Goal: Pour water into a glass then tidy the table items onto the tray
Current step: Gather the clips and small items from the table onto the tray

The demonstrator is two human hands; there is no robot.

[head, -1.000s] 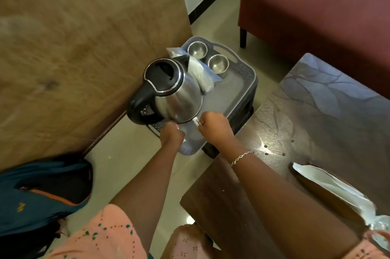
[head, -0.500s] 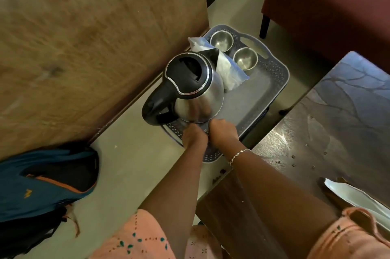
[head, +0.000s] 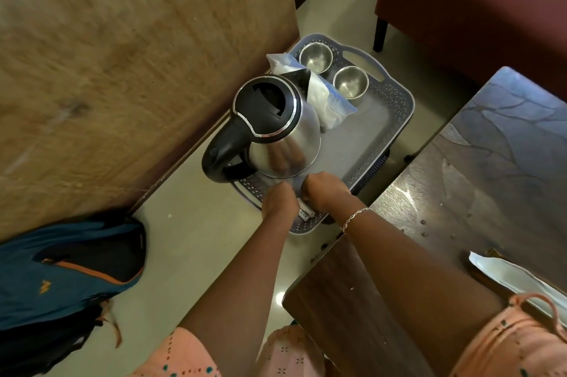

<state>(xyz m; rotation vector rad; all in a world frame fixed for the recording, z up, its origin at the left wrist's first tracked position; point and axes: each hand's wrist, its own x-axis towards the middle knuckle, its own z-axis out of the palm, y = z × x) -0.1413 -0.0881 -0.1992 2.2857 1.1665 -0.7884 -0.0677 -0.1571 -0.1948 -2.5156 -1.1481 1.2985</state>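
Both hands grip the near rim of a grey plastic tray (head: 380, 118) with a perforated border, holding it over the pale floor (head: 190, 238) beside a dark wooden table (head: 460, 192). The left hand (head: 280, 200) is curled shut on the rim, and the right hand (head: 325, 189), with a thin bracelet (head: 352, 218) at the wrist, is closed on the rim just beside it; a small white label or tag (head: 303, 213) shows between them, though whether either hand pinches it is hard to tell. On the tray stands a stainless steel electric kettle (head: 276, 128), upright, its black lid closed and its black handle jutting past the tray's left edge. Behind the kettle's spout lies a clear plastic packet (head: 325, 100), and at the far end two small steel cups (head: 316, 57) sit side by side, mouths up. A wooden panel (head: 122, 69) fills the left of the view, with a blue and black backpack (head: 61, 278) on the floor below it. A dark red upholstered seat (head: 475, 2) stands beyond the table.
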